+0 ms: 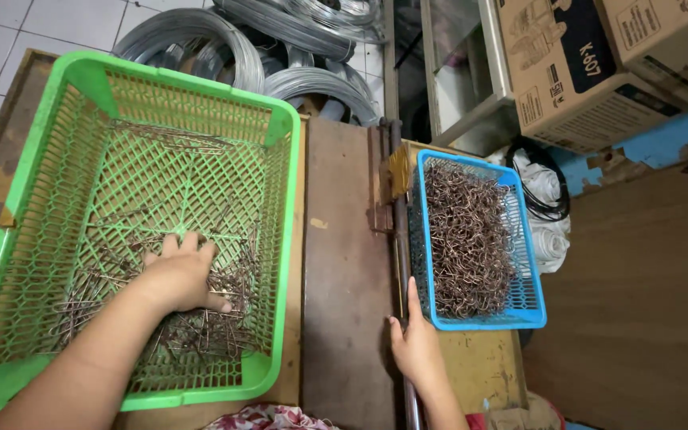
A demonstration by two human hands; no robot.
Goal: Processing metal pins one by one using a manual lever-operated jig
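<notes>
- Your left hand (178,275) reached palm down into the green basket (81,80), its grip spread wide over loose wire pieces (201,326) on the basket floor.
- Your right hand (414,342) rested open on the counter (344,239), holding nothing, just beside the blue basket (529,306) heaped with bent wire hooks (465,239).

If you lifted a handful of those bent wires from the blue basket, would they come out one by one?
Probably not: the bent wires lie hooked together, so a clump would likely follow. They look thin yet stiff. Heaped this full, the blue basket may push heavily.
</notes>
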